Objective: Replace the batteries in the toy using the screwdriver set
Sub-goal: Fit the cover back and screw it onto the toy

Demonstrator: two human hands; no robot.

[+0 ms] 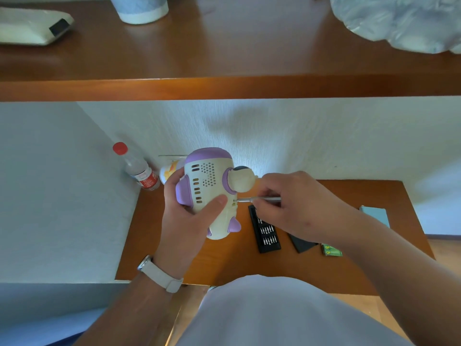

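Observation:
My left hand holds a cream and purple toy above the small wooden table, its vented underside turned toward me. My right hand grips a thin silver screwdriver held level, with its tip at a small hole on the toy's right side. On the table below lies the open black screwdriver set with rows of bits. Its dark lid lies just to the right. A green pack of batteries rests further right.
A clear bottle with a red cap stands in the back left corner by the wall, next to a white and orange container. A light blue object lies at the table's right edge. A wooden shelf juts out overhead.

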